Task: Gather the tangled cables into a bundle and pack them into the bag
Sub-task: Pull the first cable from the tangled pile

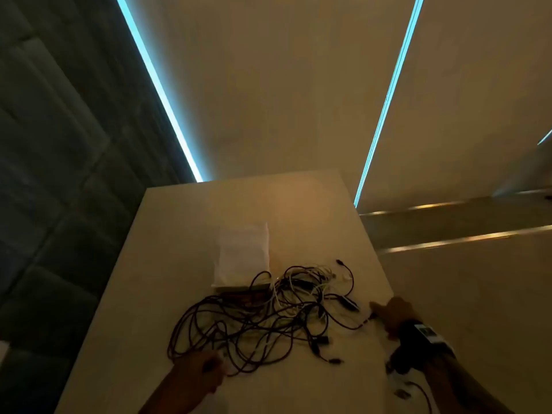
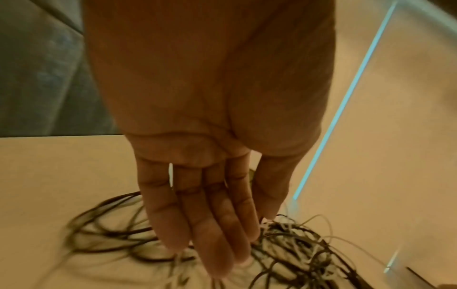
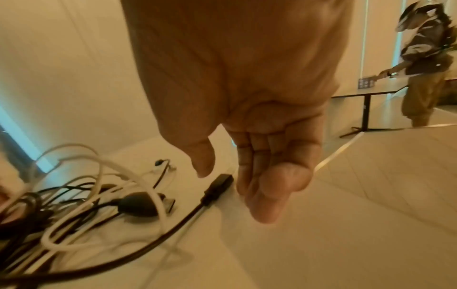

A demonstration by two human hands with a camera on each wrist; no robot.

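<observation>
A tangle of black and white cables [image 1: 263,315] lies spread over the middle of the pale table [image 1: 185,222]. A white bag [image 1: 243,255] lies flat just behind the tangle, with cable loops over its near end. My left hand [image 1: 206,364] sits at the near left edge of the heap. In the left wrist view its fingers [image 2: 212,230] are straight and together above the cables [image 2: 284,244], holding nothing. My right hand [image 1: 391,315] hovers at the right side, fingers loosely bent [image 3: 267,187], beside a black plug [image 3: 219,186]. It grips nothing.
The table's right edge [image 1: 376,249] runs close to my right hand, with floor beyond it. A padded dark wall [image 1: 59,174] stands to the left. In the right wrist view another person [image 3: 425,64] stands by a far table [image 3: 366,95].
</observation>
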